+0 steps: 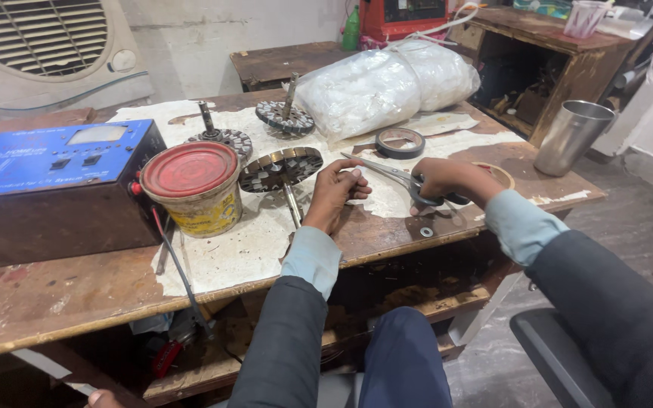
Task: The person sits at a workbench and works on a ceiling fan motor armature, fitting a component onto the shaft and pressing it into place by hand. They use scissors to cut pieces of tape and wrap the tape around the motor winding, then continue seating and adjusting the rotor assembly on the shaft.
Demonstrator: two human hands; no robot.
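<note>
My right hand (447,180) grips the handles of a pair of scissors (387,172) whose blades point left toward my left hand. My left hand (335,190) rests on the wooden table (77,295), fingers curled around a small pale piece held near the blade tips. Just left of it lies a round metal rotor with a shaft (281,170). Two more rotors (285,115) (222,137) stand behind it on the white paper sheet.
A red-lidded yellow tin (194,187) stands beside a blue-topped meter box (47,185). Behind are a tape roll (400,142), a clear bag of white material (387,85) and a steel tumbler (572,136) at the right edge. A black chair seat (561,363) is lower right.
</note>
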